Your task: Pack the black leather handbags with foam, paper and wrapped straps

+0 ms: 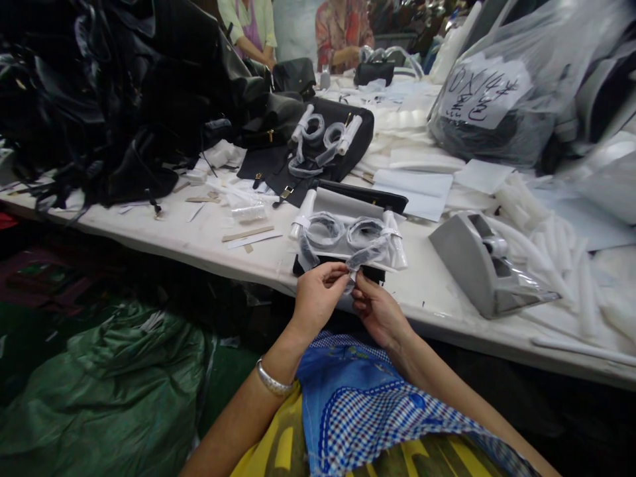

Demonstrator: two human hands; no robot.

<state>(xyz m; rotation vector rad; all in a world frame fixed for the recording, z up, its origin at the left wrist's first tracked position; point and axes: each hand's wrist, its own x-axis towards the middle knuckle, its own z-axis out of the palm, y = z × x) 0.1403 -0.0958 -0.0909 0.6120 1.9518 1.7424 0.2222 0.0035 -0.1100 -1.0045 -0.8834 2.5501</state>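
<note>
At the front edge of the table both hands meet over a plastic-wrapped strap (366, 253). My left hand (320, 291) pinches its wrapping between thumb and fingers. Close beside it, my right hand (377, 308) is closed on the same wrapped strap. The strap belongs to a black bag (365, 193) with a grey board and looped, wrapped handles (325, 228) lying on top. White padded rolls (303, 215) stand at both sides of the loops. The exact spot between my fingertips is too small to make out.
Behind lies another black bag (358, 122) with wrapped straps. Black bags (124, 86) pile up at left. A grey tape dispenser (462, 265), white foam tubes (586, 291) and a labelled plastic sack (501, 99) are at right. Two people work across the table. A green sack (114, 384) lies below left.
</note>
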